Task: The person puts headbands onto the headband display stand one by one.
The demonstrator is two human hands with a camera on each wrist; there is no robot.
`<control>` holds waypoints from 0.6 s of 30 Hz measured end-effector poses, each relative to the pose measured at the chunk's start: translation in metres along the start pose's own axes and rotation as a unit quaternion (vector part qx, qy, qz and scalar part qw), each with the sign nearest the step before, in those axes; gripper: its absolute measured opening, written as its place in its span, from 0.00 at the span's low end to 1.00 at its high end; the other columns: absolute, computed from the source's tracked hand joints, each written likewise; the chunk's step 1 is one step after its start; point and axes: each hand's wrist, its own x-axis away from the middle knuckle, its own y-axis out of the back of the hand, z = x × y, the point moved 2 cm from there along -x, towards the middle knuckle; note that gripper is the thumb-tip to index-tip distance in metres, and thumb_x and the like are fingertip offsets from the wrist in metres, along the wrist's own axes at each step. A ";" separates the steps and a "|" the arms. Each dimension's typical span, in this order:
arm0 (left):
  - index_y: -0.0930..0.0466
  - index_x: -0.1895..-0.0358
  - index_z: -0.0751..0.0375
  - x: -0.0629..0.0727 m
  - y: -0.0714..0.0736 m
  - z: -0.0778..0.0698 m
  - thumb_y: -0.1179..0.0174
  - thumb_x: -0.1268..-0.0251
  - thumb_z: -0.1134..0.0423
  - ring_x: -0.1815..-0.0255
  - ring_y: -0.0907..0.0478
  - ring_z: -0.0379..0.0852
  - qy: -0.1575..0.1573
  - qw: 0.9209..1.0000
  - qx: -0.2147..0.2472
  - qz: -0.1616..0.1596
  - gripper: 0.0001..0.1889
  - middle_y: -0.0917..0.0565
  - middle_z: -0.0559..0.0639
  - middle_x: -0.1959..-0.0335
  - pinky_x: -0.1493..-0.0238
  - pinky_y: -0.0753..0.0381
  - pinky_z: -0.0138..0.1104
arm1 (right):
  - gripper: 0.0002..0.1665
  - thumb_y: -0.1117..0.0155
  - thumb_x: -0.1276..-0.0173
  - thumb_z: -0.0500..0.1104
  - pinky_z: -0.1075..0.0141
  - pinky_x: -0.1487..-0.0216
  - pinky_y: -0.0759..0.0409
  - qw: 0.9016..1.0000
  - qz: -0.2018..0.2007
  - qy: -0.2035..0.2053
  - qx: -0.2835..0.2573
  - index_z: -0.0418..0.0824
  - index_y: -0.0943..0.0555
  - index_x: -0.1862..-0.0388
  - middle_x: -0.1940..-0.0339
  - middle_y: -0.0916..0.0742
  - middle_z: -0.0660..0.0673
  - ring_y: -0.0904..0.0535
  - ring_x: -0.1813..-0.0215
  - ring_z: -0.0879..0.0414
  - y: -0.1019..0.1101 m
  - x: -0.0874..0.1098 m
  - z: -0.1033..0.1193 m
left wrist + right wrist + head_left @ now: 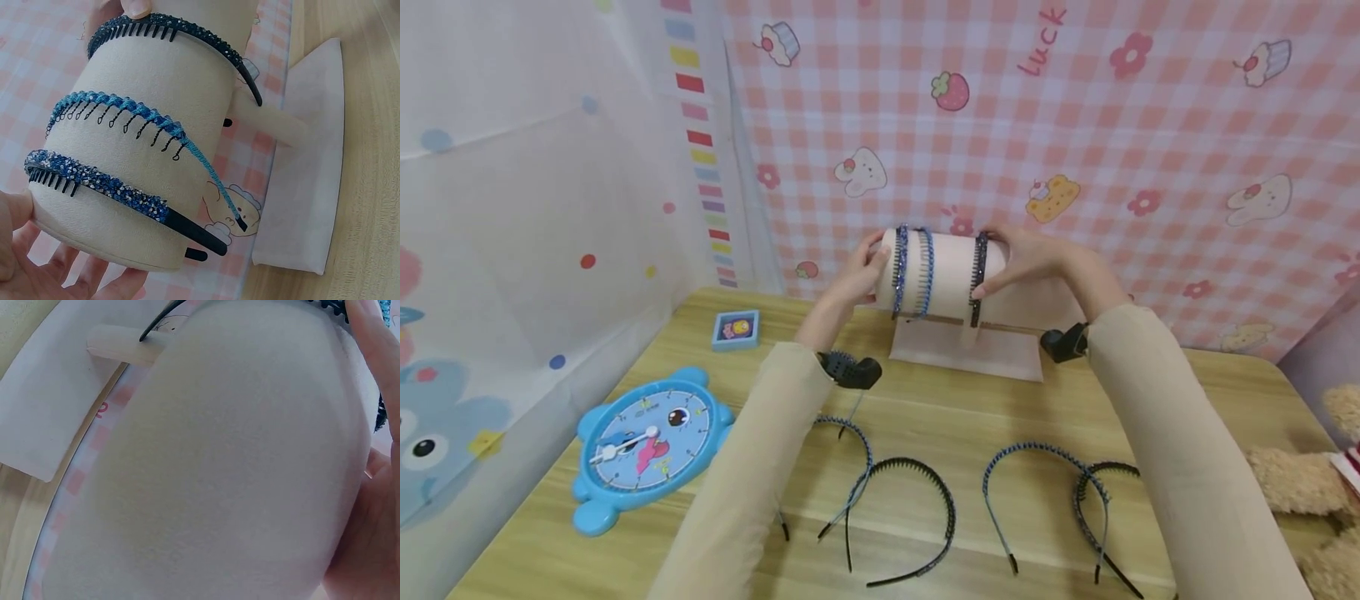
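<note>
A pale headband stand (951, 271) has a thick horizontal roll on a post above a flat base (917, 343). My left hand (853, 279) holds the roll's left end, thumb in front and other fingers around the end. Close by sit a blue sequined headband (100, 181) and a thin blue braided headband (140, 111), both with comb teeth. Farther right, a black glittery headband (206, 37) lies over the roll. My right hand (1030, 254) grips this black headband, its thumb on the front and fingers at the top; the fingertips behind are hidden.
In front of the stand, several headbands lie on the wooden table, including a black one (952, 500) and a blue one (1037, 446). A blue toy clock (658, 442) and small framed picture (736, 330) are left. A plush toy (1292, 483) sits at right.
</note>
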 end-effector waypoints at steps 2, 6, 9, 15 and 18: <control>0.50 0.30 0.36 0.000 0.000 0.000 0.62 0.28 0.51 0.35 0.36 0.53 0.001 1.000 -0.001 0.001 0.24 0.38 0.52 0.32 0.39 0.30 0.52 | 0.64 0.27 0.57 0.61 0.45 0.30 0.45 1.000 0.000 0.001 -0.001 0.40 0.51 0.29 0.29 0.41 0.36 0.44 0.30 0.41 -0.001 -0.002 0.002; 0.50 0.31 0.36 0.000 0.001 0.000 0.62 0.28 0.50 0.35 0.36 0.53 -0.002 1.000 0.000 -0.001 0.24 0.38 0.52 0.32 0.39 0.31 0.52 | 0.64 0.28 0.57 0.63 0.47 0.33 0.39 1.000 0.000 0.004 0.002 0.40 0.52 0.30 0.32 0.37 0.36 0.38 0.35 0.43 -0.002 -0.005 0.007; 0.50 0.30 0.36 -0.001 0.001 0.001 0.62 0.28 0.50 0.35 0.36 0.53 -0.004 1.000 -0.001 0.000 0.24 0.38 0.52 0.32 0.39 0.31 0.53 | 0.64 0.28 0.57 0.64 0.49 0.35 0.36 1.000 0.002 0.004 0.004 0.40 0.51 0.30 0.34 0.35 0.37 0.36 0.38 0.45 -0.003 -0.008 0.011; 0.51 0.30 0.36 -0.002 0.001 0.003 0.62 0.28 0.50 0.35 0.36 0.53 0.000 1.000 0.000 0.001 0.24 0.39 0.51 0.31 0.39 0.31 0.52 | 0.64 0.27 0.57 0.62 0.49 0.34 0.37 1.000 0.006 0.013 -0.008 0.41 0.52 0.29 0.34 0.35 0.36 0.36 0.37 0.45 -0.007 -0.014 0.016; 0.51 0.30 0.37 -0.002 0.001 0.003 0.62 0.28 0.50 0.35 0.36 0.53 -0.003 1.000 -0.001 0.003 0.24 0.39 0.51 0.31 0.39 0.31 0.53 | 0.63 0.26 0.56 0.59 0.49 0.33 0.39 1.000 0.002 0.025 -0.015 0.40 0.51 0.30 0.34 0.35 0.35 0.37 0.36 0.44 -0.009 -0.017 0.020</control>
